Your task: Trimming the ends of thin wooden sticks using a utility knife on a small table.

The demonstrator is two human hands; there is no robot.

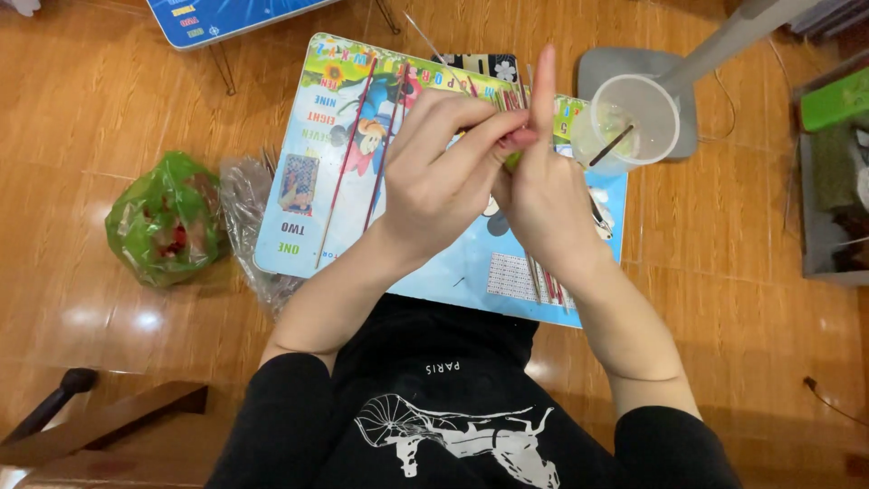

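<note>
One wooden floor (90,118), warm brown and glossy, bearing everything below. One low children's table (308,136), its top printed with cartoon figures and coloured lettering; a second similar blue board (217,14) shows only a corner at the upper edge. One grey stand base (688,109) with a pale pole rising from it, just behind the table. One green plastic bag (167,217), knotted and bulging, on the floor beside the table, with one crumpled clear bag (249,204) touching it. One translucent plastic cup (634,122) at the table's far corner, one dark stick leaning inside. Two long thin red sticks (348,154) lie across the table top; more, uncounted, show under the wrists near the front edge. Left hand (439,177): fingers curled, thumb and forefinger pinching one small pink-and-green piece (516,145) against the other hand. Right hand (548,195): forefinger straight up, the others folded round the piece, which is mostly hidden. Step judged in hand: wrapping or rolling the piece. Next move seemingly calls for a tight, steady pinch.
</note>
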